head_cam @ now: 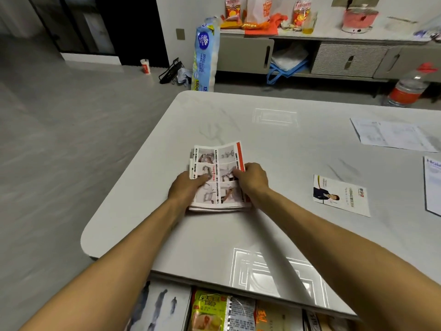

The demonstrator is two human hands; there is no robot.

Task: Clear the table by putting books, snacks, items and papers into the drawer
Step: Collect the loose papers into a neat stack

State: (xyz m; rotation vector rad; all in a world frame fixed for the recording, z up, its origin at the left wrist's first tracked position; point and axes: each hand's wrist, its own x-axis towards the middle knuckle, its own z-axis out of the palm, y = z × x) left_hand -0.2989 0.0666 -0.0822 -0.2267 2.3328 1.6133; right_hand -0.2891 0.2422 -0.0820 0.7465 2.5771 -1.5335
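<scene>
A folded instruction leaflet stack with photos and a red edge lies on the white table. My left hand grips its left side and my right hand grips its right side, thumbs on top. To the right lie a leaflet showing a person in a suit, a white printed sheet and a booklet cut off by the frame edge. Under the table's near edge the open drawer holds a grey book and snack packets.
Beyond the table, a pack of tissue rolls stands on the grey floor. A low cabinet along the wall carries snack bags and a pink cooker. A large water bottle stands at the far right.
</scene>
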